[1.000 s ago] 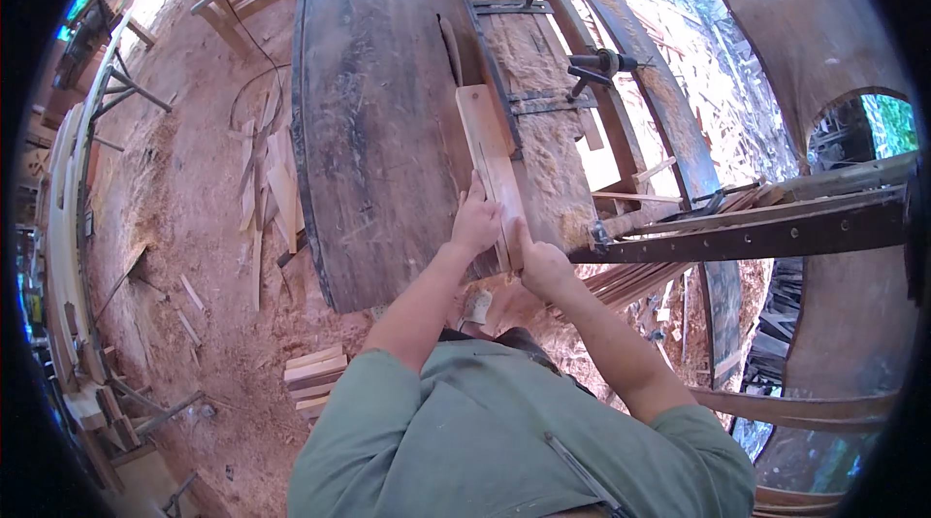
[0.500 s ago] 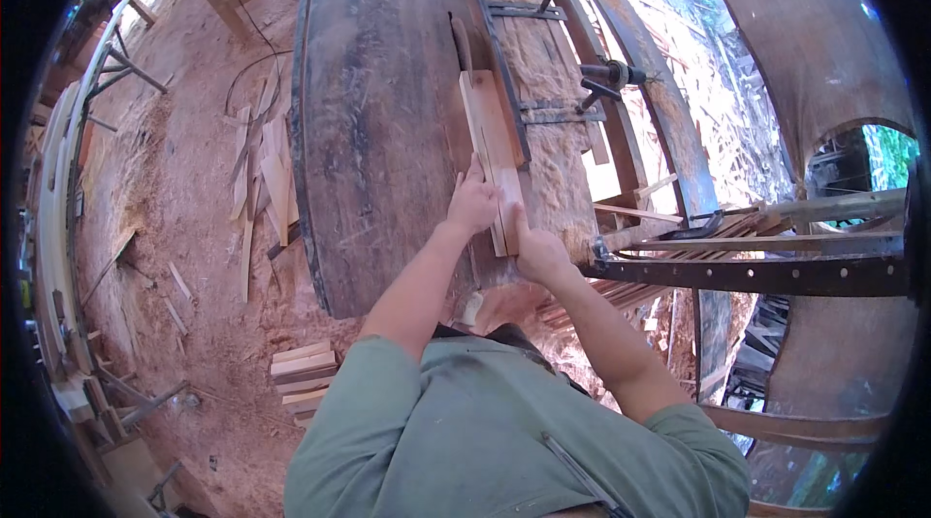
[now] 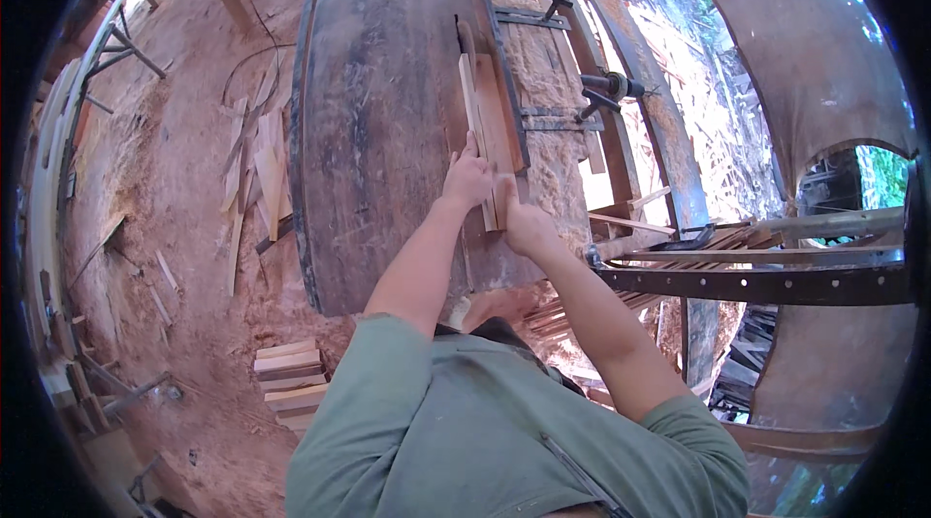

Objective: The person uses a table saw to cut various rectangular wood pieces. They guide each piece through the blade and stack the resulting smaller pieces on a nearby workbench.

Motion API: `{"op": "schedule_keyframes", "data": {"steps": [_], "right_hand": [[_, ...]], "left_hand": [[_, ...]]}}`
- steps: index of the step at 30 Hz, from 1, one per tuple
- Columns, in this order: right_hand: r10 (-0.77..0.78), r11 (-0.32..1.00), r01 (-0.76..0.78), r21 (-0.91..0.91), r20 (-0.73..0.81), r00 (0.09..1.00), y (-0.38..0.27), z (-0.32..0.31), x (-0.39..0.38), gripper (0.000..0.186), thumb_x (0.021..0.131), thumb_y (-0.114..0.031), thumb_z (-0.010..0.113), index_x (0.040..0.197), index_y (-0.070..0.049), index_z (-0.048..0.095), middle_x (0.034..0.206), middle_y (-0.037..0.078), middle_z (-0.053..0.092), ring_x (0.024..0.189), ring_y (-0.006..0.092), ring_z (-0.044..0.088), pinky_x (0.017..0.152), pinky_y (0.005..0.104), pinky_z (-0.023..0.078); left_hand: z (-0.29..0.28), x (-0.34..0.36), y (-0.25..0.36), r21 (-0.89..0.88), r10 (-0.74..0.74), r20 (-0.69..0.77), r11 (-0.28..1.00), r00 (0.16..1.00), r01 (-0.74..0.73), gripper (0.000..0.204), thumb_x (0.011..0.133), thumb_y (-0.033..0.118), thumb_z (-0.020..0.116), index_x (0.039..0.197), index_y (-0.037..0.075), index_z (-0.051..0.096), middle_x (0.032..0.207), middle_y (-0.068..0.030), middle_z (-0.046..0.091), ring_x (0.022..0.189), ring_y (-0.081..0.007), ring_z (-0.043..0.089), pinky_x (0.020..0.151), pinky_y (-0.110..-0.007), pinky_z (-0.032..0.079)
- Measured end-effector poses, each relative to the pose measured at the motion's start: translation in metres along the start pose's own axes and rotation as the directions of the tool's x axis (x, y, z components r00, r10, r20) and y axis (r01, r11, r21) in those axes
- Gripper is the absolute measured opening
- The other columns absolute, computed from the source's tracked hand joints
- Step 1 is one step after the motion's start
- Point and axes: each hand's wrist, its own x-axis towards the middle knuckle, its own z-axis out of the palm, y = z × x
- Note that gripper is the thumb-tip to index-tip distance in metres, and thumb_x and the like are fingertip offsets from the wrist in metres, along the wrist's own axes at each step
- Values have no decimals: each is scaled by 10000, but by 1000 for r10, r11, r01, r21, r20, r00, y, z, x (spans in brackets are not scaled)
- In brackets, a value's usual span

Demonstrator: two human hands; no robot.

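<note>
The left hand (image 3: 468, 178) lies with its fingers stretched out along the near end of a narrow pale wooden strip (image 3: 477, 135), pressing on it from the left; the right hand (image 3: 517, 217) grips the same end from the right, fingers curled against the wood. The strip stands on edge on the big dark tabletop (image 3: 378, 111), a long rounded slab, and runs away from the person, tight against a wider reddish board (image 3: 497, 115) and a dark upright plank (image 3: 502, 52) beside it. Right of these lies a patch of sawdust (image 3: 543, 62), crossed by metal clamps (image 3: 606, 91) whose handles stick out near the right edge. A dark steel beam with holes (image 3: 766, 280) cuts across on the right, close to the right elbow. On the dirt floor (image 3: 175, 188) to the left lie loose offcuts (image 3: 257, 164), and a small stack of short planks (image 3: 288, 382) sits near the person's green shirt (image 3: 504, 440). Compared with a second ago, both hands have moved forward along the slab, arms more extended, and the strip has slid further from the person.
</note>
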Motion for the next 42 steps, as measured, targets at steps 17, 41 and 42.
{"op": "schedule_keyframes", "data": {"steps": [17, 41, 42], "right_hand": [[-27, 998, 23, -54, -74, 997, 13, 8, 26, 791, 820, -98, 587, 1472, 71, 173, 919, 280, 671, 888, 430, 665, 770, 504, 530], [-65, 998, 67, 19, -99, 993, 19, 16, 7, 595, 837, -70, 529, 1391, 8, 328, 948, 278, 666, 896, 441, 658, 785, 518, 522], [-62, 997, 65, 35, -81, 995, 17, 21, -13, 443, 870, -71, 468, 1304, 17, 460, 956, 285, 665, 915, 447, 654, 810, 533, 517]], "left_hand": [[10, -11, 6, 193, -45, 80, 981, 996, 29, 357, 936, 197, 423, 1074, 60, 722, 1565, -298, 151, 1413, -402, 314, 1163, -529, 248], [18, -31, 13, 62, -27, 29, 998, 999, 26, 371, 924, 196, 454, 1201, 75, 669, 1539, -255, 270, 1365, -379, 392, 1163, -546, 248], [21, -50, 18, -31, -60, 1, 998, 998, 60, 376, 915, 196, 480, 1224, 67, 651, 1497, -270, 330, 1289, -396, 460, 1135, -518, 300]]}}
